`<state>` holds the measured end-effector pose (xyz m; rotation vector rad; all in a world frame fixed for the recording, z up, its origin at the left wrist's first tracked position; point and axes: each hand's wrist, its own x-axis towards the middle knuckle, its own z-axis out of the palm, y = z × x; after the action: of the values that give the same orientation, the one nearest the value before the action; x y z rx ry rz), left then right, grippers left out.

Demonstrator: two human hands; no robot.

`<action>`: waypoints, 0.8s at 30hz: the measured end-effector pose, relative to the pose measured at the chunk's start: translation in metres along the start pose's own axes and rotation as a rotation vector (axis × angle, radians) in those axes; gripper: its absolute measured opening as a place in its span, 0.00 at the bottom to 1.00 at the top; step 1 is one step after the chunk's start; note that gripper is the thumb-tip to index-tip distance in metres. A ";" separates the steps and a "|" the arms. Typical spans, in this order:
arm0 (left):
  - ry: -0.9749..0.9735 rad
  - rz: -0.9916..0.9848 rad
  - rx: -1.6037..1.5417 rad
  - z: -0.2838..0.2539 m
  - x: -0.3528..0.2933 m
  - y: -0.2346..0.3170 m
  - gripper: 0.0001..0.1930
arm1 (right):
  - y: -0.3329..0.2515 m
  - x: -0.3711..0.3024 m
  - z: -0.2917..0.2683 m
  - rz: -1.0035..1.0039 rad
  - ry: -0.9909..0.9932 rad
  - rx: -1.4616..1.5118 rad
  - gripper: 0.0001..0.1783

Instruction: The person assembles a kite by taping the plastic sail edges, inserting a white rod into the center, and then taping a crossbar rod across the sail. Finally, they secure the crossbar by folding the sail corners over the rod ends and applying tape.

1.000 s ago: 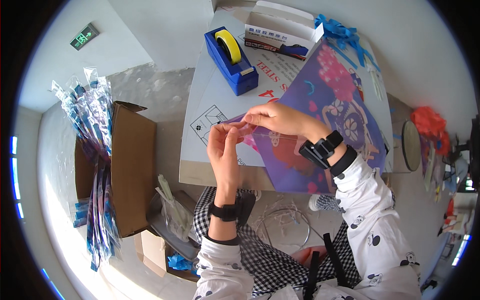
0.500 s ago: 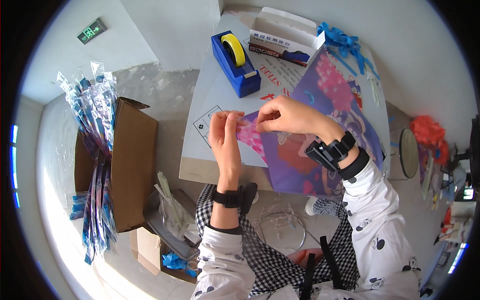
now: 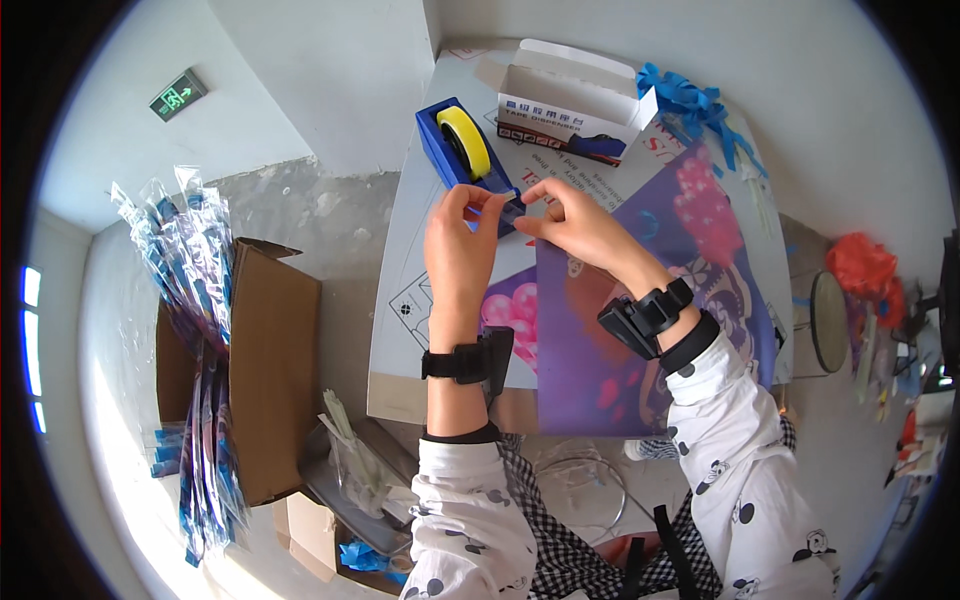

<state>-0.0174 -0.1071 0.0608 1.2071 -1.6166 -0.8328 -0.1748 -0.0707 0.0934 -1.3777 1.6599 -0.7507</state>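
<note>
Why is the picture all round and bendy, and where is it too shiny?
Head view: black corners and the table's bowed edges come from the fisheye lens; head view: sunlight whitens the floor at lower left; head view: glare streaks the plastic bags; head view: the left hand looks fairly sharp.

A green sign (image 3: 178,96) with a running figure and arrow marks the wall (image 3: 175,145). Dark lettering runs across the white carton (image 3: 566,127). Red and black print on the desk (image 3: 400,345) seems partly covered.
</note>
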 end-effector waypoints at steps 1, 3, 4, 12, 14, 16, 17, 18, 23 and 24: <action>0.056 0.081 0.081 -0.001 0.003 -0.005 0.08 | 0.001 0.004 0.000 -0.012 -0.010 -0.002 0.14; 0.104 0.161 0.164 0.001 0.007 -0.010 0.07 | 0.003 0.012 0.006 -0.049 0.014 -0.061 0.14; 0.121 0.151 0.171 0.003 0.008 -0.011 0.07 | 0.005 0.016 0.008 -0.090 0.036 -0.126 0.13; 0.142 0.144 0.205 0.013 0.009 -0.015 0.07 | 0.030 0.036 0.018 -0.128 0.089 0.037 0.18; 0.166 0.163 0.208 0.016 0.008 -0.015 0.07 | 0.033 0.037 0.019 -0.140 0.103 0.054 0.18; 0.178 0.164 0.222 0.018 0.007 -0.016 0.07 | 0.034 0.038 0.020 -0.129 0.104 0.067 0.19; 0.191 0.165 0.236 0.019 0.007 -0.016 0.07 | 0.035 0.038 0.021 -0.129 0.103 0.068 0.19; 0.191 0.164 0.235 0.020 0.006 -0.015 0.07 | 0.035 0.038 0.022 -0.106 0.100 0.086 0.19; 0.230 0.146 0.229 0.026 0.004 -0.015 0.08 | 0.039 0.039 0.027 -0.098 0.123 0.137 0.19; 0.231 0.142 0.227 0.028 0.003 -0.014 0.08 | 0.039 0.038 0.027 -0.122 0.152 0.108 0.18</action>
<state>-0.0392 -0.1148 0.0394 1.2767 -1.6141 -0.4120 -0.1717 -0.0979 0.0387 -1.3839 1.6353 -1.0227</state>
